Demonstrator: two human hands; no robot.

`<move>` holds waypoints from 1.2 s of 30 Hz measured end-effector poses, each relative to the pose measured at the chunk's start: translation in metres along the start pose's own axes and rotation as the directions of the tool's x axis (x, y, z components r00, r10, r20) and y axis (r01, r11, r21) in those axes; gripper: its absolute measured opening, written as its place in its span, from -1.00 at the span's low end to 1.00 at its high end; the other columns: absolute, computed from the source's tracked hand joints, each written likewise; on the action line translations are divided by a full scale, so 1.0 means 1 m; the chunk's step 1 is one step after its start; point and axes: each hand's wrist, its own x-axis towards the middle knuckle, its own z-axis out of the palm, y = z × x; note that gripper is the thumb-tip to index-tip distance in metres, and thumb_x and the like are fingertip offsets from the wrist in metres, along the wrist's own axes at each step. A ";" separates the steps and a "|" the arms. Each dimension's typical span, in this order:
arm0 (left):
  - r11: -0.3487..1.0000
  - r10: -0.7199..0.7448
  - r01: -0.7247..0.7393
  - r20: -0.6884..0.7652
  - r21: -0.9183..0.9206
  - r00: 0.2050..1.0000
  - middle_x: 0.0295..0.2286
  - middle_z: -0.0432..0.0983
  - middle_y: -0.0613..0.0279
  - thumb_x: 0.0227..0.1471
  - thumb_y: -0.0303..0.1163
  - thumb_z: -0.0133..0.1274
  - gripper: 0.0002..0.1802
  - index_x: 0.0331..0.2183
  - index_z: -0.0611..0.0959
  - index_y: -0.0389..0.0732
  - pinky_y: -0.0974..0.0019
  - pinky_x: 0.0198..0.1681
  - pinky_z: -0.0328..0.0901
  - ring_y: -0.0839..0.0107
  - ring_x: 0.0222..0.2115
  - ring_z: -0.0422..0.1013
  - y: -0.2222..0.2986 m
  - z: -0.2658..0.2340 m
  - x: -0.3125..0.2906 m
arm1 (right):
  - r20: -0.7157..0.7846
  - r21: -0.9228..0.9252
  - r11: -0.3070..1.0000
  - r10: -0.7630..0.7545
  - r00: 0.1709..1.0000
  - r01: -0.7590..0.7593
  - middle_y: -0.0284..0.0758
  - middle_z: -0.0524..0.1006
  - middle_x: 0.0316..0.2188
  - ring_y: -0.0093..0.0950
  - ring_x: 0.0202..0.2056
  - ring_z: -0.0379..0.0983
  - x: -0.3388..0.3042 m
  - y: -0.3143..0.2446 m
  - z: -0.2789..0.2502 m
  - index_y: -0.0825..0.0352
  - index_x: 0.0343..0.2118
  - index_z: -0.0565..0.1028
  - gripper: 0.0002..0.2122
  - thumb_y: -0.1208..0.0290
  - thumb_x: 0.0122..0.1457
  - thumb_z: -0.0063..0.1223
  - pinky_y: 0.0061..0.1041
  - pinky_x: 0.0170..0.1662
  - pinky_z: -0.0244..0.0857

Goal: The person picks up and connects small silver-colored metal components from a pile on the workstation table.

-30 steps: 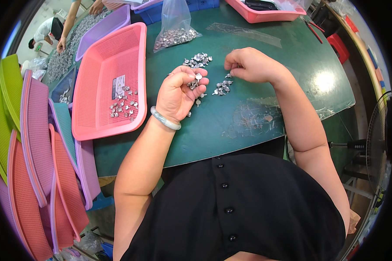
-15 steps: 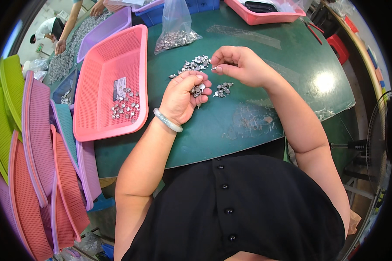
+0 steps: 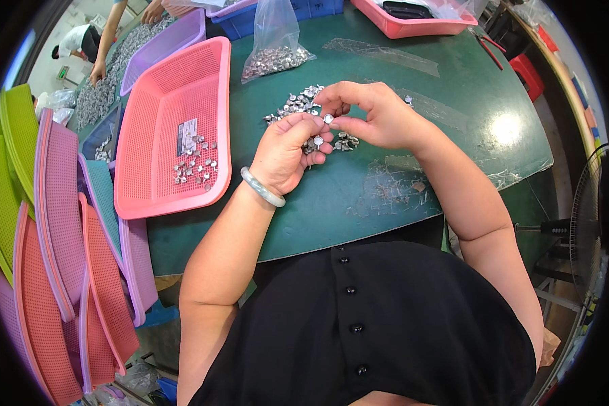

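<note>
My left hand (image 3: 282, 150) is curled around several small silver metal pieces (image 3: 312, 144) with round flat heads and short stems. Its thumb and forefinger meet my right hand (image 3: 389, 118), whose thumb and forefinger pinch at one round-headed metal piece (image 3: 328, 119) between the two hands. Just beyond the hands, a loose pile of the same metal pieces (image 3: 298, 103) lies on the green table (image 3: 304, 223). A smaller heap (image 3: 347, 141) sits under my right fingers, partly hidden. One single piece (image 3: 409, 101) lies past my right wrist.
On the left stands a pink perforated basket (image 3: 172, 88) with some metal pieces and a label. A clear bag of pieces (image 3: 274, 61) is behind the pile. Stacked coloured baskets (image 3: 61, 216) crowd the far left. Red-handled pliers (image 3: 490, 51) lie at the right; another person's hand (image 3: 97, 72) works far left.
My right hand has come down and left to meet my left fingertips, bringing a round metal piece there. A single piece now shows beyond my right wrist. The other person's hand has shifted slightly.
</note>
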 end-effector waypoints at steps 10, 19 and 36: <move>0.999 0.041 -0.041 -0.018 -0.004 0.999 -0.54 0.44 0.26 -0.05 -0.43 0.01 -0.90 -0.42 0.51 -0.24 0.52 -0.57 0.29 0.52 -0.58 0.39 -0.001 -0.001 0.001 | 0.002 -0.044 0.999 0.025 1.000 -0.025 -0.31 0.49 -0.50 -0.55 -0.52 0.38 -0.001 0.009 -0.004 0.39 -0.29 0.43 -0.78 0.56 -0.07 0.02 -0.59 -0.43 0.28; 0.996 0.091 -0.090 -0.046 0.028 0.995 -0.55 0.45 0.25 -0.03 -0.51 -0.03 -0.96 -0.43 0.50 -0.24 0.54 -0.57 0.27 0.53 -0.58 0.38 -0.001 0.001 0.001 | 0.039 -0.017 0.998 0.054 0.998 -0.054 -0.35 0.48 -0.55 -0.62 -0.56 0.33 -0.001 0.010 -0.004 0.38 -0.34 0.46 -0.83 0.50 -0.03 0.06 -0.62 -0.48 0.24; 0.990 0.138 -0.137 -0.031 0.030 0.990 -0.49 0.45 0.18 0.02 -0.44 -0.14 -0.84 -0.38 0.49 -0.32 0.49 -0.52 0.30 0.48 -0.54 0.39 0.000 0.003 -0.002 | -0.012 -0.070 0.998 0.009 1.000 -0.009 -0.32 0.48 -0.53 -0.55 -0.54 0.37 0.000 0.006 -0.003 0.39 -0.38 0.46 -0.86 0.53 -0.06 0.07 -0.59 -0.46 0.26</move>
